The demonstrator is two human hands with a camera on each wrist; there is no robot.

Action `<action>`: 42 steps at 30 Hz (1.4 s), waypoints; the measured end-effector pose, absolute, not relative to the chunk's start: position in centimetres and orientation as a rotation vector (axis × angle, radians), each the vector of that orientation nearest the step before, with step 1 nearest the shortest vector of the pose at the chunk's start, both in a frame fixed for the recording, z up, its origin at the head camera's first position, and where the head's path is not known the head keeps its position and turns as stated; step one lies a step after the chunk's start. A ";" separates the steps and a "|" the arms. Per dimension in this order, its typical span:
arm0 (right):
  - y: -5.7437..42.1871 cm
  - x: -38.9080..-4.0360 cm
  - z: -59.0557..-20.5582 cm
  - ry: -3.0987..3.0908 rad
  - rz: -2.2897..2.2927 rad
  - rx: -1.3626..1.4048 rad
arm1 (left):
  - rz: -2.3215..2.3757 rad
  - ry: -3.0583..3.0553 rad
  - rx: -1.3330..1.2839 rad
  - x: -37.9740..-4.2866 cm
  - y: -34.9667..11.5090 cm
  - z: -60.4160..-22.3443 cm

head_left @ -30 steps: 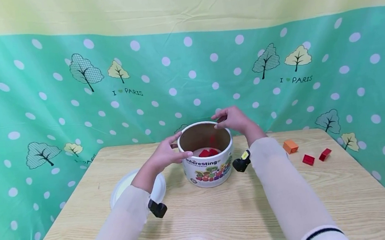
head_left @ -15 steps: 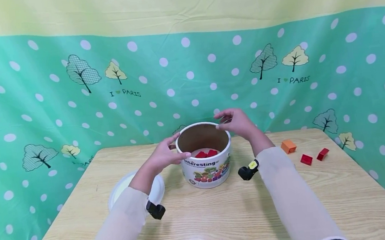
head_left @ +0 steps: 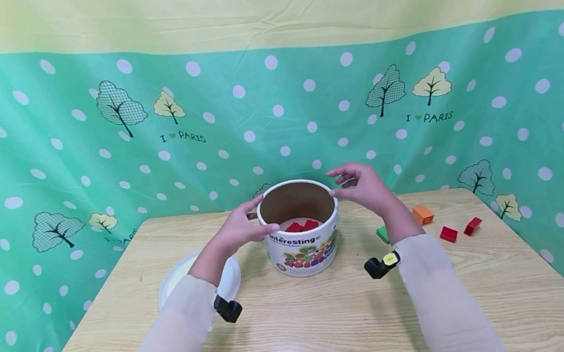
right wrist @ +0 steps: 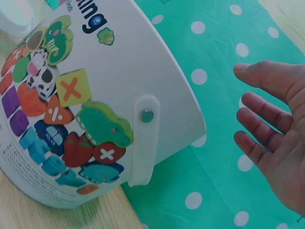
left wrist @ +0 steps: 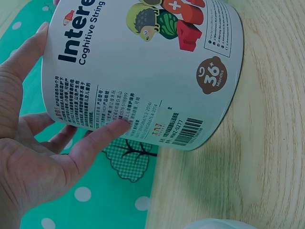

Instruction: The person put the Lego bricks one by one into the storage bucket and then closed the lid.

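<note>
A white printed bucket [head_left: 297, 262] stands upright on the table, with several vegetable and animal pictures on its side. Inside lie red building bricks [head_left: 294, 227]. My left hand [head_left: 238, 225] rests on the bucket's left side, thumb at the front rim and straight fingers spread along the wall; the left wrist view shows fingertips touching the label. Beside the right rim is my right hand [head_left: 365, 189], its fingers loosely bent around nothing. In the right wrist view that hand [right wrist: 281, 124] is apart from the bucket, whose white handle [right wrist: 144, 143] hangs down.
A white round lid [head_left: 228, 283] lies left of the bucket, partly under my left forearm. To the right are a green brick [head_left: 382, 234] beside my right forearm, an orange brick [head_left: 423, 214] and two red bricks [head_left: 448, 233]. A patterned cloth [head_left: 276, 114] hangs behind the table.
A blurred red brick drops into the bucket and lies there now. My right hand has drawn back rightward from over the rim, and the green brick has come into sight. The left hand stays put.
</note>
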State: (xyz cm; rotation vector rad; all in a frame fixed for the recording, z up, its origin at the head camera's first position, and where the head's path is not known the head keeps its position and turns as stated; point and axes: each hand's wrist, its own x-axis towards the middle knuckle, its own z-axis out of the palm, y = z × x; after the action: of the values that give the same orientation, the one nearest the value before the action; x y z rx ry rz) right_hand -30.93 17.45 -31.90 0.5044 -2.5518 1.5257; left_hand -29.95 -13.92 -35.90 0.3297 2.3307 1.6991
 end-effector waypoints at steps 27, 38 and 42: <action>22.6 -27.4 -36.1 -2.522 1.386 0.464 | 1.690 2.340 0.354 -30.0 -14.0 -36.2; 25.0 -26.6 -39.5 -2.551 1.399 0.355 | 1.702 2.332 0.342 -29.9 -13.8 -36.0; 25.5 -26.5 -40.4 -2.568 1.371 0.322 | 1.697 2.340 0.340 -30.0 -13.9 -36.1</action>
State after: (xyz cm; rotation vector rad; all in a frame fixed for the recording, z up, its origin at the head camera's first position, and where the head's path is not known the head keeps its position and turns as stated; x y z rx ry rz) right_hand -26.54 25.50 -40.44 0.3223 -2.5683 1.3714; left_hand -29.99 -13.92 -36.13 0.3400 2.3405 1.6972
